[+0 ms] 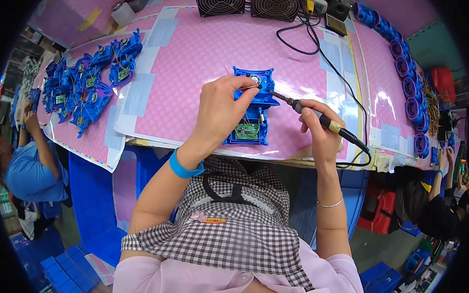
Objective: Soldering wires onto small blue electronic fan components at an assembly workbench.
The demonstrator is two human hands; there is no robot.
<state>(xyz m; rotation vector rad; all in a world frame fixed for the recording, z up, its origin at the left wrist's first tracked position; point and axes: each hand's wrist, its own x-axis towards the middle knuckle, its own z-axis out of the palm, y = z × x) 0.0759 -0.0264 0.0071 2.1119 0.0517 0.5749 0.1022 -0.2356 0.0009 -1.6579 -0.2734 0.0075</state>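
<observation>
An opened blue plastic housing (269, 76) lies on the table in front of me, in two joined-looking halves. A round speaker-like part (255, 79) sits in its upper half, and a green circuit board (246, 131) in the lower one. My left hand (217, 108) is closed in a pinch over the upper half, on what looks like a thin wire; the fingers hide most of it. Closed around a soldering iron (295, 103), my right hand (320, 129) comes in from the right. The iron's tip points at the housing's right side, close to the left fingertips.
Several blue housings with boards (90, 82) are heaped at the left. Round blue-purple parts (409, 86) line the right edge. Two black fans (275, 4) and an iron stand (335, 25) are at the back. The iron's black cord (346, 80) loops rightward. Co-workers sit at both sides.
</observation>
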